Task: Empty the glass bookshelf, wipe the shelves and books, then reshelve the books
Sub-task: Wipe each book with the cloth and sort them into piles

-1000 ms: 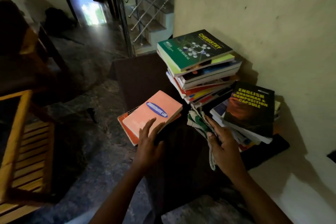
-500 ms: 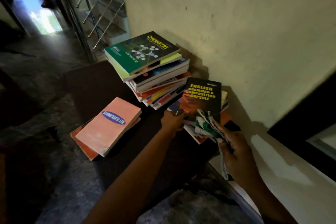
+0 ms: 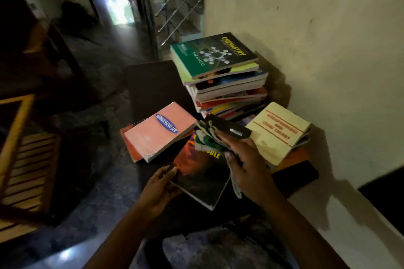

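Fingers of the left hand [image 3: 159, 185] curl round the dark book's [image 3: 201, 174] near corner above the table [image 3: 148, 81]. The right hand [image 3: 247, 159] clutches one cloth [image 3: 205, 137] against its cover. Three piles lie behind: tall stack [image 3: 218, 85], pink-topped pair [image 3: 159, 131], cream-topped pile [image 3: 277, 131].

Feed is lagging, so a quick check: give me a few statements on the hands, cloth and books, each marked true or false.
1. The left hand grips the dark book at its corner. True.
2. The right hand holds nothing. False: it holds a cloth on the dark book.
3. The green Chemistry book tops the tall stack. True.
4. The pink book lies on the tall stack. False: it lies on an orange book beside it.
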Demonstrator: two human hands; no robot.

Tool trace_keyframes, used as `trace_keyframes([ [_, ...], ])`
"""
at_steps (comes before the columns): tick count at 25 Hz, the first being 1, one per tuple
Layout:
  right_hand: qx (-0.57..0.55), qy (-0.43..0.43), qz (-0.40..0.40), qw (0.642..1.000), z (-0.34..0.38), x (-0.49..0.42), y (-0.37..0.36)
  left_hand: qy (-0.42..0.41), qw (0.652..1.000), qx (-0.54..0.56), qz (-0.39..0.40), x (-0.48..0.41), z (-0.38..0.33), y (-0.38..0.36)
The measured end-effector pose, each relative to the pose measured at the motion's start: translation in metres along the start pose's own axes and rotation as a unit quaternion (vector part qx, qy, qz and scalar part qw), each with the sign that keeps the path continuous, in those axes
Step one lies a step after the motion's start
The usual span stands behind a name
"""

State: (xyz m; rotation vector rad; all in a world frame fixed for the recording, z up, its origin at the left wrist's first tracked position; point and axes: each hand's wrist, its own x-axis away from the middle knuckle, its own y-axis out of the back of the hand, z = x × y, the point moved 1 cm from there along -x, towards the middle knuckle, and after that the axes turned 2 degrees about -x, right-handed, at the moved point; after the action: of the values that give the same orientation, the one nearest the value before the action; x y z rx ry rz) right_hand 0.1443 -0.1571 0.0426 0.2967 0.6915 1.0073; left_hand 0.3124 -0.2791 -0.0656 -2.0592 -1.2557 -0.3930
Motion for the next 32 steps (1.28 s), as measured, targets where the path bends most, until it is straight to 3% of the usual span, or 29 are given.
trace_keyframes([
  [4, 0.018, -0.046, 0.055, 0.997, -0.022, -0.029, -0.058, 0.034, 0.997, 0.015, -0.068, 0.018, 0.016, 0.058],
  [7, 0.061, -0.127, 0.087, 0.986, -0.056, -0.043, -0.098, 0.06, 0.994, 0.035, -0.09, 0.024, 0.025, 0.071],
  [9, 0.175, -0.163, 0.143, 0.96, -0.08, -0.041, -0.118, 0.073, 0.992, 0.047, -0.089, 0.027, 0.025, 0.071],
  [11, 0.325, -0.115, 0.159, 0.925, -0.094, -0.028, -0.132, 0.091, 0.989, 0.078, -0.081, 0.028, 0.024, 0.071],
  [13, 0.348, -0.08, 0.136, 0.924, -0.095, -0.013, -0.145, 0.108, 0.986, 0.103, -0.075, 0.026, 0.023, 0.076],
  [18, 0.251, -0.012, 0.195, 0.948, -0.032, 0.062, -0.191, 0.136, 0.98, 0.129, -0.069, 0.023, 0.022, 0.083],
  [21, 0.157, 0.058, 0.213, 0.963, -0.016, 0.082, -0.19, 0.118, 0.975, 0.19, -0.012, 0.029, 0.012, 0.076],
  [22, 0.071, 0.039, 0.185, 0.979, -0.014, 0.078, -0.184, 0.121, 0.977, 0.177, -0.009, 0.031, 0.008, 0.073],
  [24, -0.121, -0.107, 0.106, 0.981, -0.013, 0.064, -0.159, 0.124, 0.991, 0.058, -0.007, 0.032, -0.005, 0.059],
  [26, -0.207, -0.23, 0.04, 0.95, -0.012, 0.049, -0.123, 0.051, 0.995, -0.077, -0.039, 0.034, -0.02, 0.039],
  [29, -0.227, -0.279, -0.039, 0.932, 0.001, 0.032, -0.073, -0.132, 0.978, -0.162, -0.008, 0.048, -0.045, 0.009],
  [31, -0.242, -0.262, -0.103, 0.928, 0.014, 0.024, -0.046, -0.298, 0.917, -0.266, 0.02, 0.063, -0.059, -0.008],
  [32, -0.247, -0.257, -0.131, 0.925, 0.016, 0.024, -0.036, -0.385, 0.858, -0.339, 0.025, 0.065, -0.059, -0.013],
])
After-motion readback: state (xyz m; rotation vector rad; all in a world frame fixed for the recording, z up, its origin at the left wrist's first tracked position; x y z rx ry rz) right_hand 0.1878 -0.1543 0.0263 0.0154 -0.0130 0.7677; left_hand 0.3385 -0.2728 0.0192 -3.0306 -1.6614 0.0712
